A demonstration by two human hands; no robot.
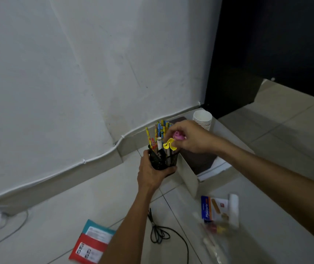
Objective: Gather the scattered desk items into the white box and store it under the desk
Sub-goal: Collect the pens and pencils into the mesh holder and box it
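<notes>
Pen cup [164, 161] wrapped in left hand [152, 173] grip; right hand [192, 139] pinches pink item [178, 135] just above

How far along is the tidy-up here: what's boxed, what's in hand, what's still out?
Done: a stack of paper cups sits in the white box. In hand: the left hand grips the black mesh pen holder, and the right hand pinches pink and yellow pieces over it. Left: red and teal packets, black cable, plaster box and clear bag lie outside; the box is not yet stored.
</notes>
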